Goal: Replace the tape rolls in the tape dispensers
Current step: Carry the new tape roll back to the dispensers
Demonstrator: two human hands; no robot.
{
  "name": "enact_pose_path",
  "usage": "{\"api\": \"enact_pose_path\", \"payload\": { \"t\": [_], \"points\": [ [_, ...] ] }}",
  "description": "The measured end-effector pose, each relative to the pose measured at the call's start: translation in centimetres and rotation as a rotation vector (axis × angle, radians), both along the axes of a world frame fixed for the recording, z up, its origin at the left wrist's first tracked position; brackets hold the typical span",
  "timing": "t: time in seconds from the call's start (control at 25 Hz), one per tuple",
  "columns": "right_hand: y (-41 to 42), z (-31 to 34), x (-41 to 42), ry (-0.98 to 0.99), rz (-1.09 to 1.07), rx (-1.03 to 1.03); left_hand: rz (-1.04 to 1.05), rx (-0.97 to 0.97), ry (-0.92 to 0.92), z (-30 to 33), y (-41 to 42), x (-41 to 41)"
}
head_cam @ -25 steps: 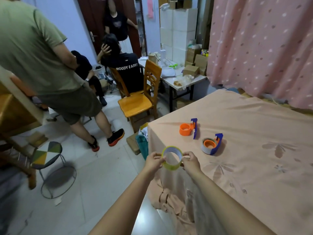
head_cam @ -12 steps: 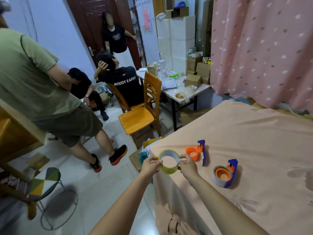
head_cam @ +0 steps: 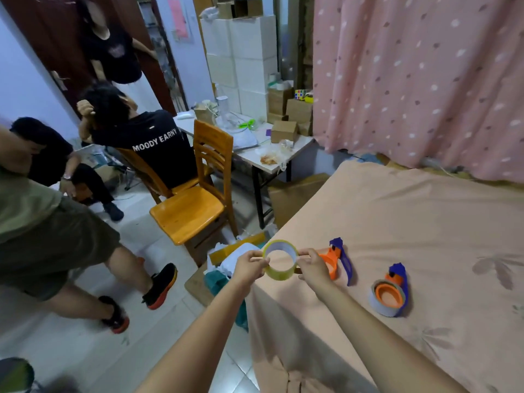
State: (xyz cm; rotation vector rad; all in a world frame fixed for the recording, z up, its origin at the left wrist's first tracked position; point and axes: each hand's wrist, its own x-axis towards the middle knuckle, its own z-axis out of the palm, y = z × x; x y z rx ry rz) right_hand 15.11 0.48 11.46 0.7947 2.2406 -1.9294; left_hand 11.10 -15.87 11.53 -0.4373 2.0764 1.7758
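Both forearms reach forward from the bottom of the view, bare to the elbow, and meet at the near corner of the table (head_cam: 411, 222), which is covered with a peach cloth printed with faint leaves. The left hand (head_cam: 248, 267) pinches the left rim of a yellowish clear tape roll (head_cam: 280, 260) between thumb and fingertips; the right hand (head_cam: 313, 268) pinches the right rim in the same way, its wrist bent slightly down. The roll is held upright in the air between them, its open core facing the camera, just above the table's edge (part of it over the floor).

Just behind the right hand an orange and blue tape dispenser (head_cam: 338, 260) lies on the cloth; whether its spool carries tape cannot be told. A second dispenser (head_cam: 392, 293), blue with an orange hub and a grey roll around it, lies further right, apart from the first.

The only readable writing is "MOODY EARNY" in white across the back of a black T-shirt (head_cam: 161, 148) worn by a person seated on a wooden chair (head_cam: 192, 211).
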Motion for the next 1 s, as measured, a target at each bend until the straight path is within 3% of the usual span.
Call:
{"api": "enact_pose_path", "payload": {
  "t": [0.24,0.64,1.0],
  "points": [
    [-1.0,-0.9,-1.5,-0.052,-0.237,0.046,-0.21,0.039,-0.06,-1.2,0.6,-4.5],
    [4.4,-5.1,-3.1,-0.064,-0.417,-0.022,-0.482,-0.001,-0.103,-3.6,8.1,-8.7],
    [7.7,-10.2,-3.2,-0.216,-0.468,0.271,-0.578,-0.054,-0.166,-8.9,13.5,-9.6]
  ]
}}
